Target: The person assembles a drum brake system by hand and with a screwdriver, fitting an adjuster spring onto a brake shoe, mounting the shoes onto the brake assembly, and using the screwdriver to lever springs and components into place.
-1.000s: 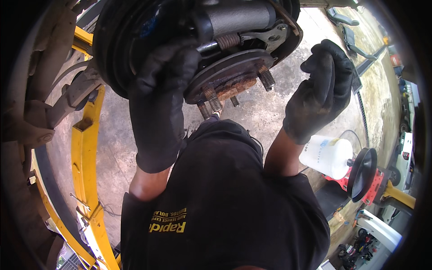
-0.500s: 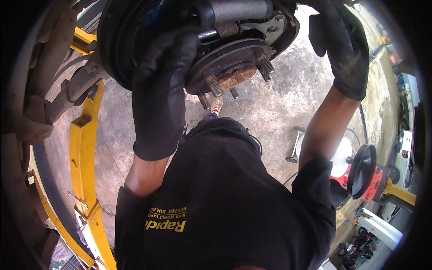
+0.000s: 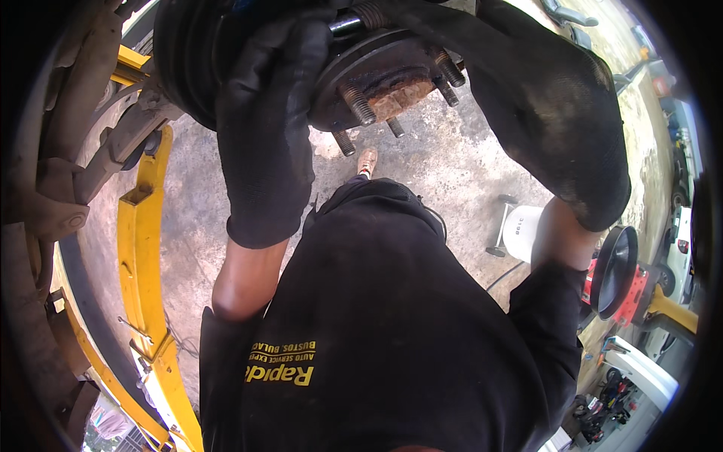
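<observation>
A wheel hub [image 3: 335, 90] with several threaded studs [image 3: 357, 105] and a rusty centre [image 3: 403, 102] is at the top middle. To its left is a dark round brake backing plate [image 3: 181, 68]. My left hand [image 3: 267, 143], in a black glove, is bent against the brake parts beside the hub. Its fingers look curled, but what they hold is hidden. A shiny rod [image 3: 345, 26] and a coil spring [image 3: 371, 13] show above the hub. My right hand [image 3: 550, 113], also gloved, reaches across the hub's far side toward that spring; its fingertips are cut off or hidden.
Yellow lift arms [image 3: 143, 248] run down the left, beside brown underbody parts [image 3: 68, 188]. On the concrete floor [image 3: 467, 173] stands a white tank [image 3: 527, 233] on wheels. At right is a black round pad [image 3: 614, 271] on a red and yellow lift arm.
My right hand has moved left over the hub, covering the grey cylinder and the metal lever. The left hand stays by the brake parts. The hub sits slightly higher in view.
</observation>
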Motion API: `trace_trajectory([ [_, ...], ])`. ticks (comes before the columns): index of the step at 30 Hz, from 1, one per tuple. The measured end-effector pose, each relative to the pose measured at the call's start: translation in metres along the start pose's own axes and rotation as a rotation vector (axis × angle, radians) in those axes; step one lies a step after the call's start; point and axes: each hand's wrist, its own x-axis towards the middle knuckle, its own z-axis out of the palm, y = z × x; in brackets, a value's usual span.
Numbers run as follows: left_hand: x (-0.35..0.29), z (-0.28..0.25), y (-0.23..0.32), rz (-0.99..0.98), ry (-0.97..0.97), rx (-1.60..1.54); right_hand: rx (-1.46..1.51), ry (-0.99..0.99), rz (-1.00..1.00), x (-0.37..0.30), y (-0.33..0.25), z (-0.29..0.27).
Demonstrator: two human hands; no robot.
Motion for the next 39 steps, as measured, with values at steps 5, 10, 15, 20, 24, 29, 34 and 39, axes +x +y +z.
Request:
trace_trajectory([
  [5, 0.0, 0.005, 0.002, -0.092, 0.024, -0.02, -0.319, -0.083, -0.142, 0.018, 0.0, -0.007],
  [10, 0.009, 0.009, 0.022, -0.718, 0.19, -0.915, -0.296, -0.041, -0.201, 0.011, 0.004, 0.017],
  [15, 0.016, 0.007, 0.035, -0.585, 0.222, -0.875, 0.185, 0.194, 0.042, 0.004, -0.037, 0.002],
  [20, 0.015, -0.002, 0.024, -0.508, 0.041, -0.681, 0.306, 0.517, 0.313, -0.007, -0.074, 0.054],
  [24, 0.012, -0.011, 0.019, -0.46, -0.022, -0.629, 0.206, 0.596, 0.401, 0.001, -0.087, 0.073],
  [29, 0.013, -0.019, 0.016, -0.558, -0.087, -0.656, 0.147, 0.598, 0.438, 0.002, -0.094, 0.08],
  [34, 0.017, -0.017, 0.022, -0.51, -0.026, -0.554, 0.092, 0.668, 0.426, 0.006, -0.094, 0.088],
  [39, 0.016, -0.003, 0.018, -0.42, 0.142, -0.422, 0.056, 0.573, 0.565, 0.022, -0.096, 0.072],
])
